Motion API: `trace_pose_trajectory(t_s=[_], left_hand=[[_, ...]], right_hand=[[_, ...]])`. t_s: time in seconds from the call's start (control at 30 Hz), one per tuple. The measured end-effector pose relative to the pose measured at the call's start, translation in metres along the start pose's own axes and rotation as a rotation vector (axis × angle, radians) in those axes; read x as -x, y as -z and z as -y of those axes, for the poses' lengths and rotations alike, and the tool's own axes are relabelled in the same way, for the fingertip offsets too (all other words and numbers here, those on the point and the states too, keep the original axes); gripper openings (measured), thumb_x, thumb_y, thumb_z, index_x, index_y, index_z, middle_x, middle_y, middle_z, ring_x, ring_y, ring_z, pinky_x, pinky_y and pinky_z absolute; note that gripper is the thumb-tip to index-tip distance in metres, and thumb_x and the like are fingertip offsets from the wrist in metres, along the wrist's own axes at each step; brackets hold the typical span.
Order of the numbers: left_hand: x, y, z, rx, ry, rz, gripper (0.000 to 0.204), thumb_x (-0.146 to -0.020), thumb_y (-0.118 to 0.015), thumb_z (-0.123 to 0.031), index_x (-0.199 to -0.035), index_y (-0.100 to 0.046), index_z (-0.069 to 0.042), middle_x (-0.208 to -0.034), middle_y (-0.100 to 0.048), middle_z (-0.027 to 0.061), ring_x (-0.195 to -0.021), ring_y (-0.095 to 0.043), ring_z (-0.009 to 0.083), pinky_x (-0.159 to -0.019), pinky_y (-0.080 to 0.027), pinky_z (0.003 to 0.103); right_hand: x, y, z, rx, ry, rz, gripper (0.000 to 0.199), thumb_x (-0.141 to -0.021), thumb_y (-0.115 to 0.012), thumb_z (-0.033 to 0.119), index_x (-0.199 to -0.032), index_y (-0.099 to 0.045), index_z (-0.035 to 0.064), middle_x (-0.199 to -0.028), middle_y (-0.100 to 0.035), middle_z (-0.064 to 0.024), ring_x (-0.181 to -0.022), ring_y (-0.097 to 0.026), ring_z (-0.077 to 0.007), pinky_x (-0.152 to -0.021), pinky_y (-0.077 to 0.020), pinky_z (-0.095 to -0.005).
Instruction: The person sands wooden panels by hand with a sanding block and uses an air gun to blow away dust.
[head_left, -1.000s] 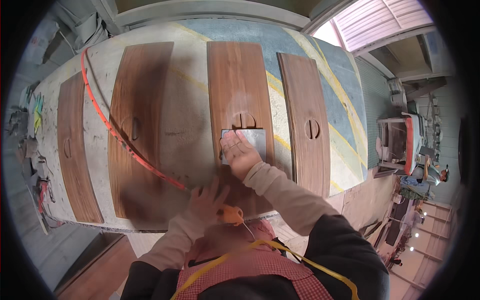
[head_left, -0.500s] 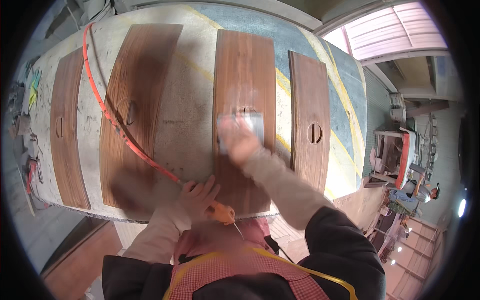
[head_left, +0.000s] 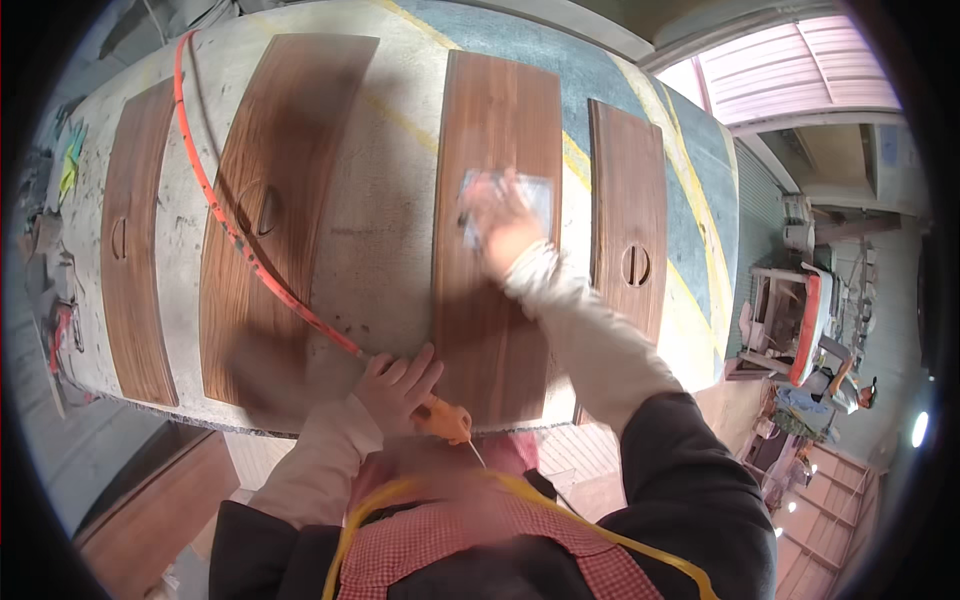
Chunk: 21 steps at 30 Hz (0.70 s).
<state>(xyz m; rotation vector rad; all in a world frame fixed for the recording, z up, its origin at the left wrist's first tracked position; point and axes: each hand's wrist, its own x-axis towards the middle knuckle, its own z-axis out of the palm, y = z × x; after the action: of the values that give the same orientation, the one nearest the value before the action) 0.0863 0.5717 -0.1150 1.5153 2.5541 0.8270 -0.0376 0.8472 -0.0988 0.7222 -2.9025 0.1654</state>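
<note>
Under right hand point(head_left: 503, 218), grey sheet point(head_left: 538, 196)

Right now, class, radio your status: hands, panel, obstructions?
Right hand, blurred, on grey sheet atop wooden panel. Left hand holding orange air gun. Red hose crosses neighbouring panel.

Smooth, grained wooden panels point(head_left: 500, 110) line matt carpet point(head_left: 385, 250); plastic-looking red hose point(head_left: 291, 299) reaching far edge; woven cloth apron point(head_left: 420, 550) by near edge.

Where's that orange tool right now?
In the head view, the orange tool is below and slightly left of centre, just right of the left hand, by the near end of the wooden panel under the right hand.
</note>
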Motion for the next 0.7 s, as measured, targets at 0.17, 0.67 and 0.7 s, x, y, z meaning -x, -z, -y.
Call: trace_pose_trajectory(t_s=[0.17,0.67,0.7], left_hand=[[0.000,0.003,0.003,-0.141,-0.055,0.033,0.078,-0.052,-0.071,-0.051,-0.116,-0.060,-0.007,-0.128,-0.055,0.0157,-0.083,-0.054,0.0204,-0.077,-0.040,0.041],[0.001,0.004,0.001,-0.059,-0.034,0.045,0.074,-0.057,-0.070,-0.044,-0.120,-0.058,-0.006,-0.130,-0.053,0.0149,-0.091,-0.055,0.0198,-0.086,-0.038,0.041],[-0.002,0.002,0.000,-0.107,-0.063,0.065,0.075,-0.060,-0.069,-0.044,-0.123,-0.057,-0.006,-0.132,-0.052,0.0146,-0.093,-0.054,0.0195,-0.089,-0.037,0.041]], right_hand=[[0.005,-0.009,-0.016,0.068,-0.201,0.007,0.046,-0.074,-0.057,0.008,-0.120,-0.058,-0.0018,-0.123,-0.059,-0.0195,-0.124,-0.051,-0.0273,-0.115,-0.0228,-0.0458],[-0.007,0.024,-0.061,-0.029,-0.434,0.287,0.045,-0.074,-0.060,0.009,-0.119,-0.060,0.0036,-0.116,-0.064,-0.0158,-0.116,-0.057,-0.0254,-0.114,-0.0266,-0.0433],[-0.015,0.011,-0.080,0.083,-0.429,0.089,0.044,-0.076,-0.060,0.012,-0.119,-0.060,0.0037,-0.116,-0.064,-0.0155,-0.112,-0.058,-0.0252,-0.113,-0.0267,-0.0434]])
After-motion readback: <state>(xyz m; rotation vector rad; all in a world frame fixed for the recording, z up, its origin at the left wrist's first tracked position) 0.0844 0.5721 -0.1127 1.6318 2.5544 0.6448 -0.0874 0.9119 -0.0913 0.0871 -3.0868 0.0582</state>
